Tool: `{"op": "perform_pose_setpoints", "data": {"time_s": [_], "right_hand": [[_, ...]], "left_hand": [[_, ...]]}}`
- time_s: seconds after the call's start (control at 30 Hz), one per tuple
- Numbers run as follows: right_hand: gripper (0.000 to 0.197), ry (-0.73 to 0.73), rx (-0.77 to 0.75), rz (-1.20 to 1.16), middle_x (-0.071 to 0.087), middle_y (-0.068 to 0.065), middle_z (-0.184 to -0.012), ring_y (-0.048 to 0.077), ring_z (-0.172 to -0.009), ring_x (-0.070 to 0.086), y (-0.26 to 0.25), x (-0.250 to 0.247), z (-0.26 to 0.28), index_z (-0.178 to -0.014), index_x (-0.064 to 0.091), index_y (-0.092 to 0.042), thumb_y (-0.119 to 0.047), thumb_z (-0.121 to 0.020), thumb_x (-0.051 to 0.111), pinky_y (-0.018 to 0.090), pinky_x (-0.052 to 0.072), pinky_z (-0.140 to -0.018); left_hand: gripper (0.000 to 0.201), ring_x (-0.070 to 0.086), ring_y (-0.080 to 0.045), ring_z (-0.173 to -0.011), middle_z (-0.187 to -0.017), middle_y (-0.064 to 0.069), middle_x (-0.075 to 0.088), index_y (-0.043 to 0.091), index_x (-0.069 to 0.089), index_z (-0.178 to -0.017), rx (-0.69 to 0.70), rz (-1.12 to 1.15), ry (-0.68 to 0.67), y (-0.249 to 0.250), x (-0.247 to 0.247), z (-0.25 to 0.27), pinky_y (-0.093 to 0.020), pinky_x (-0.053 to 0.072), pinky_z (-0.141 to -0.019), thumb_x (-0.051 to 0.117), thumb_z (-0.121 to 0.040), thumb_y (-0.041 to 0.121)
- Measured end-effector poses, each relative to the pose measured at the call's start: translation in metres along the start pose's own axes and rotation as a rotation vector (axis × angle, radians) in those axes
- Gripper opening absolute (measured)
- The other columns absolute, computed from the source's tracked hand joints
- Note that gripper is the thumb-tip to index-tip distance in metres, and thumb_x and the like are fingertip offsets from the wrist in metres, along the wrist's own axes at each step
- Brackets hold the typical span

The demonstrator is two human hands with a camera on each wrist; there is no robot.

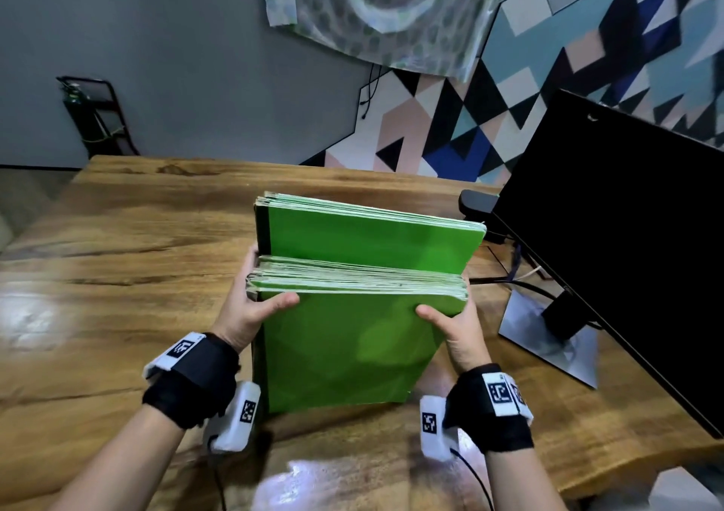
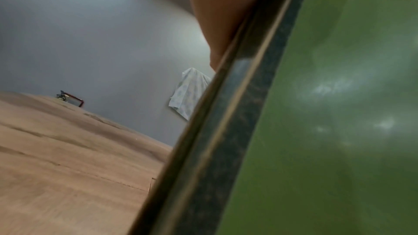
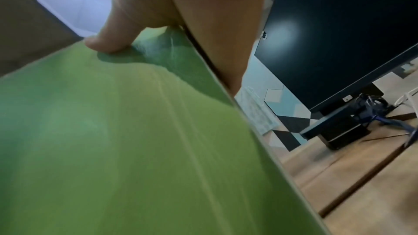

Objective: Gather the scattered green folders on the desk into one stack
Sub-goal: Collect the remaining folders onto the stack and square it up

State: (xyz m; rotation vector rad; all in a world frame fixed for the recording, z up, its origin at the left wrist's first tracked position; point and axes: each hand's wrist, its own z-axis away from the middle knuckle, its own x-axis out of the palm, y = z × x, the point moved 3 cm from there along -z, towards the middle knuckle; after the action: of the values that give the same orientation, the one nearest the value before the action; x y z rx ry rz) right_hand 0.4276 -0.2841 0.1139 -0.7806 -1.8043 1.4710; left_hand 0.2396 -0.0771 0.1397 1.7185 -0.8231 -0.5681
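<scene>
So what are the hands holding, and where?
Both grip the green folders upright by the side edges near the top: left hand, right hand.

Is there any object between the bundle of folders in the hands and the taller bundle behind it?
Nothing visible. The near bundle, gripped by the left hand and right hand, stands directly against the taller bundle.
</scene>
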Motion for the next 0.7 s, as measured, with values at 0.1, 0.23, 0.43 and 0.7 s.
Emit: {"op": "perform_pose_setpoints", "data": {"time_s": [0.1, 0.23, 0.43, 0.7], "right_hand": [[0.072, 0.016, 0.008, -0.043, 0.076, -0.009, -0.081, 0.003, -0.076, 0.071, 0.014, 0.002, 0.008, -0.115, 0.050, -0.002, -0.011, -0.053, 0.086, 0.021, 0.054, -0.068], [0.094, 0.110, 0.030, -0.136, 0.075, -0.010, -0.074, 0.002, -0.069, 0.071, 0.014, 0.009, 0.005, -0.097, 0.055, -0.011, -0.049, -0.018, 0.091, 0.015, 0.054, -0.061], [0.058, 0.098, 0.017, -0.137, 0.076, -0.007, -0.076, 0.004, -0.070, 0.071, 0.009, 0.000, -0.006, -0.108, 0.054, -0.005, -0.007, -0.057, 0.082, 0.017, 0.055, -0.060], [0.081, 0.032, 0.049, 0.005, 0.075, -0.008, -0.093, 0.003, -0.087, 0.069, 0.020, -0.004, -0.016, -0.133, 0.036, 0.005, 0.016, -0.061, 0.072, 0.018, 0.055, -0.075]], "left_hand": [[0.109, 0.056, -0.005, -0.116, -0.122, 0.011, 0.064, 0.037, 0.043, -0.123, -0.073, 0.009, 0.004, -0.016, -0.007, 0.003, -0.024, 0.041, -0.104, 0.081, -0.026, 0.069], [0.093, 0.063, 0.003, -0.101, -0.105, 0.018, 0.070, 0.032, 0.049, -0.112, -0.068, -0.067, -0.021, -0.013, -0.007, -0.003, -0.013, 0.047, -0.090, 0.080, -0.033, 0.068], [0.082, 0.063, 0.008, -0.095, -0.101, 0.032, 0.067, 0.034, 0.047, -0.107, -0.004, -0.077, 0.013, 0.010, -0.004, -0.010, -0.005, 0.046, -0.080, 0.079, -0.038, 0.066], [0.120, 0.033, -0.025, -0.139, -0.152, -0.008, 0.030, 0.039, 0.022, -0.139, -0.097, -0.130, -0.028, -0.016, -0.021, -0.004, -0.049, 0.022, -0.117, 0.080, -0.038, 0.066]]}}
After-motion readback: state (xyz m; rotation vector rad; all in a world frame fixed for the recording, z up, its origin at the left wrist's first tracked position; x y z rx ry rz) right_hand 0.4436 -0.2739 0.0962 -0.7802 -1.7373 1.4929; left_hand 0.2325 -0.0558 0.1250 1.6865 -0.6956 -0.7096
